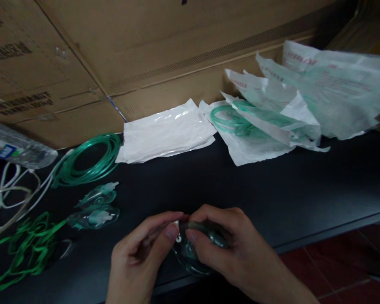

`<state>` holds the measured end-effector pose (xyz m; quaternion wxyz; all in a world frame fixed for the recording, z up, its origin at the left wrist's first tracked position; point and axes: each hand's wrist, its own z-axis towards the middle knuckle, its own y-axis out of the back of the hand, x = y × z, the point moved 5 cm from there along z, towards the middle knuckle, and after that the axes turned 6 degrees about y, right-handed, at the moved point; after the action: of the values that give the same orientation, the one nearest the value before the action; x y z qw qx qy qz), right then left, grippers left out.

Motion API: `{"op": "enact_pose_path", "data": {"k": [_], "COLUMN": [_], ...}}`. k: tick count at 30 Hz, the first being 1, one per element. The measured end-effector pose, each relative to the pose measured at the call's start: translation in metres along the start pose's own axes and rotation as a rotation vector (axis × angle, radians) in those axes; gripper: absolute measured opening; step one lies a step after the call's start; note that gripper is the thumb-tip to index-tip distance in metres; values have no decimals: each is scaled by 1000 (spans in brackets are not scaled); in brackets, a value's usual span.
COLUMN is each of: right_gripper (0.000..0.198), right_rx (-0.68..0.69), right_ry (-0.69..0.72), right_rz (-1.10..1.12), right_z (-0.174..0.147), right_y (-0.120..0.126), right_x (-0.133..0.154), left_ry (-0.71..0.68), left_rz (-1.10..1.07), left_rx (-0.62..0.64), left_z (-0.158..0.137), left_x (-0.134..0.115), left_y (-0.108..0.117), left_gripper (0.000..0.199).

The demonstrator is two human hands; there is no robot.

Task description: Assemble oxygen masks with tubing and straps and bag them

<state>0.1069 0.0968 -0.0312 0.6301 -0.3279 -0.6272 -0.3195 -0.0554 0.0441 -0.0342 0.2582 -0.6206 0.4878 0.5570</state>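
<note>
Near the front edge of the table, my right hand [231, 245] is closed on a clear, green-tinted oxygen mask [190, 259]. My left hand [145, 249] pinches a small silvery-white metal strip [177, 232] against the mask's edge, its fingertips almost meeting those of the right. Both hands cover much of the mask. Two similar clear masks [96, 215] lie on the left of the table. Behind them is a coil of green tubing [88, 160], and a tangle of green elastic straps [34, 249] sits at the far left.
Flat white packets [167, 133] are stacked at the back of the dark table [240, 185]. Opened paper-and-plastic pouches [332, 84], one with green tubing, stand at right. A plastic bottle [28, 152] and white cable [38, 198] lie left. Cardboard boxes [164, 38] form the back wall.
</note>
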Motion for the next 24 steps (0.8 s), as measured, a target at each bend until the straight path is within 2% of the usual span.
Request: {"op": "enact_pose_path", "data": {"k": [14,24], "right_gripper": [13,12], "right_rx": [2,2], "right_ry": [1,13], "right_rz": [-32,-36], "right_z": [-2,-3], "right_y": [-1,-1], "right_x": [0,1], "left_ry": [17,13], "left_rz": [-104,-115], "left_rx": [69,63], "left_z": [1,2], "left_x": [4,3], "left_y": [-4,-3], "left_gripper": [13,10]}}
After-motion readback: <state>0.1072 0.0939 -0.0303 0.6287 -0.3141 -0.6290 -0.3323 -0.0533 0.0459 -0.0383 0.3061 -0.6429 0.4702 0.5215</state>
